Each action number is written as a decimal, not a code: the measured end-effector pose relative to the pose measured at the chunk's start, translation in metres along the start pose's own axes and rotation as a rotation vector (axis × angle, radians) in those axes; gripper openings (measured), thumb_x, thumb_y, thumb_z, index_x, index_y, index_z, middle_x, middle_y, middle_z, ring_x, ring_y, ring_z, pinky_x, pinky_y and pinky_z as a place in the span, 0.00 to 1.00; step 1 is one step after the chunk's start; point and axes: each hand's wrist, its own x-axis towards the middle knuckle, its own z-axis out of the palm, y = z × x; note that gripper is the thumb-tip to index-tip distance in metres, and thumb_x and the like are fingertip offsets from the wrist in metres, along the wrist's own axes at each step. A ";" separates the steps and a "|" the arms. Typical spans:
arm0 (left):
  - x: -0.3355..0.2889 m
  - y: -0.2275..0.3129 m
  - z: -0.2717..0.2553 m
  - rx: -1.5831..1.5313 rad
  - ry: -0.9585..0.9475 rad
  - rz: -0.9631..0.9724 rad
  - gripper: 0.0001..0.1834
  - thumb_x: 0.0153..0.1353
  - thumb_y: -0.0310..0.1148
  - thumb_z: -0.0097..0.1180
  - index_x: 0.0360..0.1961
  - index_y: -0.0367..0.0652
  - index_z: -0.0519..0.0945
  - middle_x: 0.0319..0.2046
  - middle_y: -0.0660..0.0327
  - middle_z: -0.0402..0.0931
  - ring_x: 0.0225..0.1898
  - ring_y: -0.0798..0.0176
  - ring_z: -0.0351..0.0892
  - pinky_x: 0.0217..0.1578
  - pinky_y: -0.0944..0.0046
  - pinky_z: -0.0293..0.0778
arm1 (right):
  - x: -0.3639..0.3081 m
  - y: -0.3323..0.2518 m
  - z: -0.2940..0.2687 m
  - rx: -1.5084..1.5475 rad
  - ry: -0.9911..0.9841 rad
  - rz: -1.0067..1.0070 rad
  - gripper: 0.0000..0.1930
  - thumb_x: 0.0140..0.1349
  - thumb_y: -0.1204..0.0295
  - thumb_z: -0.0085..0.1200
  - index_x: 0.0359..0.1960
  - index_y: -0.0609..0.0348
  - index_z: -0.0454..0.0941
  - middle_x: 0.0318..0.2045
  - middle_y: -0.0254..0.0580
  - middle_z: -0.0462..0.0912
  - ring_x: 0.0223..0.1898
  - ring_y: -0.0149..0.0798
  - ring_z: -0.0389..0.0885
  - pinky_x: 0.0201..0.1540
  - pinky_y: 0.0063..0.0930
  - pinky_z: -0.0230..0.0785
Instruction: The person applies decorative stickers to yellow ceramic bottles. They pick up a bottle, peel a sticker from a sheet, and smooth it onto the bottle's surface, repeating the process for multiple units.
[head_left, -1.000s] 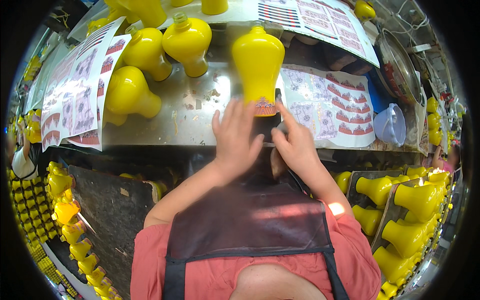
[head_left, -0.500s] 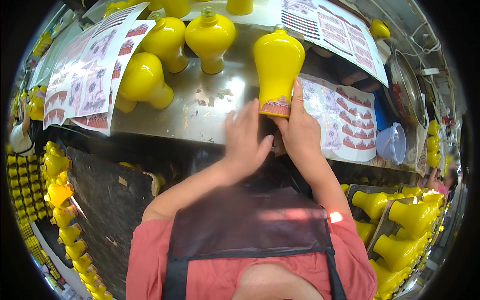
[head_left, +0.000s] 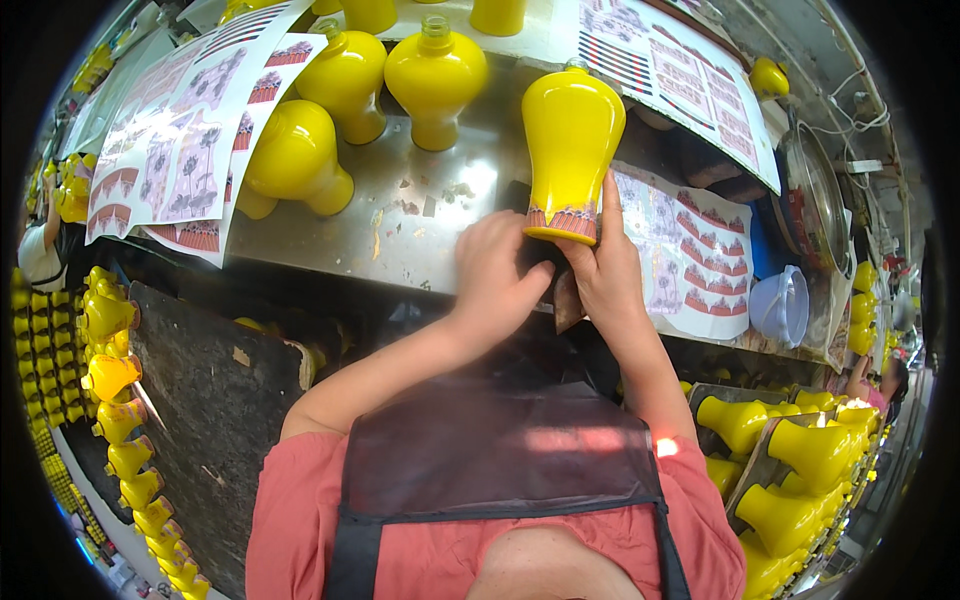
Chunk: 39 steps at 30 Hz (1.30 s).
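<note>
My right hand (head_left: 607, 275) is closed round the foot of a glossy yellow bottle (head_left: 572, 130) from the right, its fingers mostly hidden behind. The bottle leans over the metal bench, its neck away from me. Round its foot runs a reddish patterned decal band (head_left: 562, 222), with yellow rim showing below. My left hand (head_left: 492, 275) is at the left of the foot, fingertips close to the decal, thumb apart; motion blurs it, and contact is unclear. A small brown piece (head_left: 567, 302) shows between the hands; I cannot make out what it is.
On the metal bench (head_left: 385, 235) stand several yellow bottles (head_left: 436, 85). Decal sheets lie left (head_left: 185, 140) and right (head_left: 690, 250), near a pale blue bucket (head_left: 780, 305). A dark board (head_left: 215, 430) and racked yellow bottles (head_left: 790, 450) flank me. Other people are at the far sides.
The view has shifted slightly. My left fingers, stretched up along the decal before, are lower and more bent at the foot's left edge. My right hand keeps its hold on the bottle.
</note>
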 end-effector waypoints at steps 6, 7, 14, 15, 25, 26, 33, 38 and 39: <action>0.015 0.004 -0.017 0.107 -0.134 0.088 0.25 0.51 0.36 0.67 0.51 0.37 0.82 0.54 0.50 0.77 0.59 0.42 0.71 0.60 0.45 0.67 | 0.001 0.006 -0.008 0.000 0.006 -0.061 0.45 0.68 0.61 0.64 0.80 0.57 0.49 0.45 0.55 0.88 0.43 0.54 0.89 0.44 0.36 0.78; 0.019 0.004 -0.023 0.131 -0.194 0.084 0.25 0.51 0.36 0.67 0.50 0.37 0.82 0.54 0.50 0.77 0.58 0.42 0.72 0.59 0.46 0.68 | 0.001 0.005 -0.011 -0.039 0.006 -0.072 0.45 0.67 0.62 0.64 0.80 0.57 0.49 0.44 0.55 0.88 0.41 0.55 0.89 0.43 0.37 0.78; 0.039 0.019 -0.023 0.216 -0.034 0.247 0.47 0.48 0.29 0.73 0.72 0.48 0.68 0.65 0.40 0.63 0.64 0.35 0.66 0.66 0.44 0.64 | 0.002 -0.006 -0.021 -0.341 -0.048 -0.289 0.47 0.61 0.63 0.69 0.78 0.55 0.54 0.32 0.52 0.86 0.32 0.57 0.87 0.36 0.43 0.77; 0.043 0.019 -0.019 0.252 -0.050 0.297 0.48 0.48 0.29 0.74 0.72 0.49 0.68 0.66 0.40 0.62 0.65 0.35 0.65 0.66 0.44 0.63 | 0.001 -0.007 -0.024 -0.289 -0.046 -0.232 0.46 0.61 0.59 0.68 0.77 0.59 0.56 0.36 0.54 0.86 0.34 0.57 0.87 0.37 0.44 0.77; 0.046 -0.004 -0.012 0.105 -0.103 0.186 0.56 0.48 0.39 0.80 0.74 0.33 0.61 0.73 0.38 0.57 0.68 0.35 0.68 0.64 0.48 0.71 | 0.009 0.011 -0.030 -0.094 0.093 0.084 0.40 0.57 0.52 0.70 0.68 0.60 0.72 0.39 0.49 0.86 0.31 0.39 0.82 0.38 0.34 0.75; 0.044 -0.002 -0.011 0.109 -0.081 0.171 0.56 0.49 0.38 0.80 0.75 0.34 0.60 0.73 0.39 0.56 0.66 0.38 0.70 0.62 0.50 0.73 | 0.009 0.014 -0.033 -0.067 0.060 0.160 0.40 0.57 0.52 0.71 0.68 0.61 0.72 0.39 0.49 0.86 0.32 0.38 0.82 0.39 0.34 0.75; 0.048 0.001 -0.011 0.158 -0.123 0.168 0.52 0.47 0.37 0.79 0.72 0.36 0.66 0.70 0.40 0.61 0.65 0.37 0.71 0.65 0.48 0.69 | 0.005 0.026 -0.033 0.261 -0.009 0.162 0.26 0.73 0.51 0.52 0.55 0.64 0.82 0.36 0.47 0.86 0.41 0.39 0.83 0.46 0.31 0.74; 0.045 -0.012 -0.020 0.024 -0.198 0.172 0.52 0.51 0.36 0.76 0.74 0.35 0.61 0.67 0.42 0.65 0.61 0.40 0.73 0.62 0.52 0.71 | -0.003 0.042 -0.029 0.440 -0.110 0.182 0.26 0.79 0.49 0.43 0.48 0.61 0.85 0.32 0.34 0.83 0.38 0.26 0.75 0.46 0.24 0.68; 0.043 -0.013 -0.022 -0.002 -0.242 0.160 0.51 0.53 0.36 0.75 0.74 0.34 0.60 0.67 0.42 0.66 0.60 0.41 0.73 0.62 0.53 0.71 | -0.004 0.044 -0.028 0.443 -0.127 0.166 0.27 0.79 0.49 0.43 0.45 0.60 0.85 0.32 0.33 0.82 0.36 0.25 0.74 0.44 0.23 0.67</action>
